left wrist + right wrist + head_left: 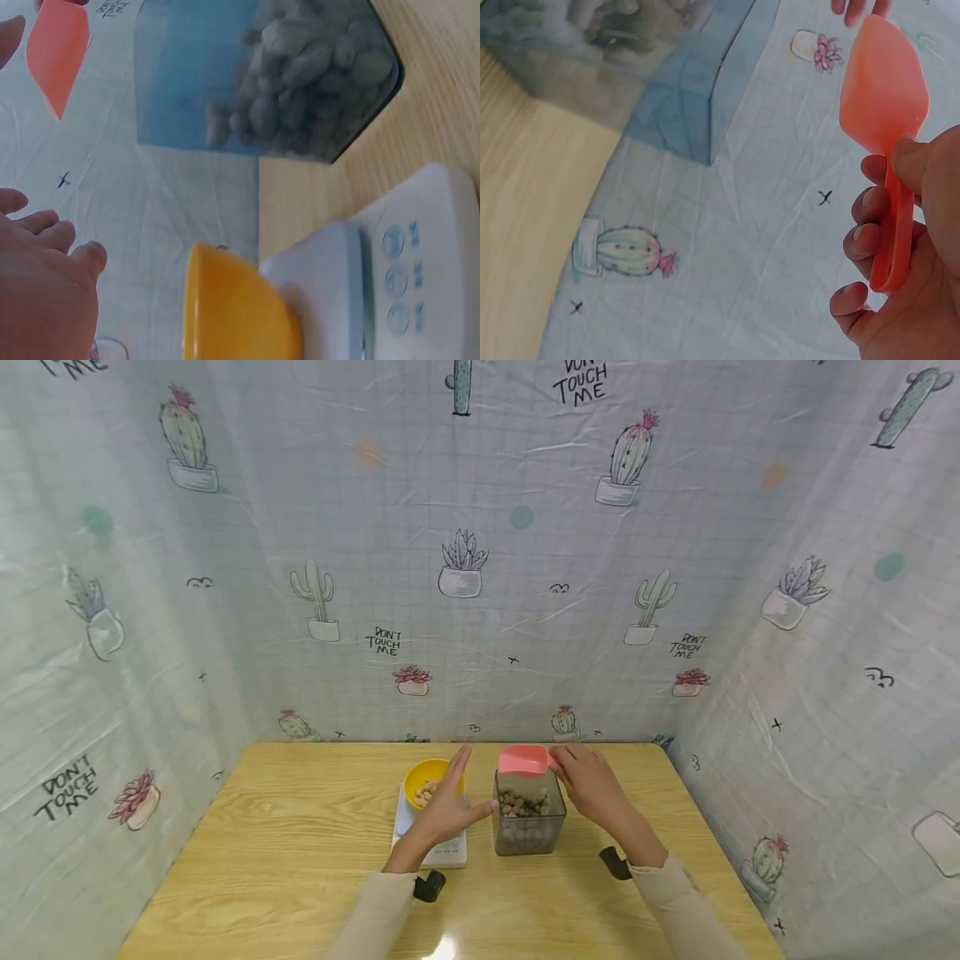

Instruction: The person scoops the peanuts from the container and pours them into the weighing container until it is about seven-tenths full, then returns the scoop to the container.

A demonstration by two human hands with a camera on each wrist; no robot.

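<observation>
My right hand (592, 785) grips the handle of a coral-pink scoop (524, 760), fingers curled round it in the right wrist view. The scoop is above the back rim of a clear grey-tinted container (527, 842), and no nuts show in its bowl. Unshelled peanuts (522, 803) partly fill that container. With fingers extended and thumb spread, my left hand (447, 810) hovers between the container and a yellow bowl (427, 769), holding nothing. It hides part of the bowl, where some peanuts (425, 792) lie. Under the bowl is a white kitchen scale (442, 277).
The light wood table (300, 827) ends at a hanging curtain (517, 610) printed with cacti, which also runs along both sides. Black wrist-camera mounts (429, 887) stick out by both wrists. The scale stands just left of the container.
</observation>
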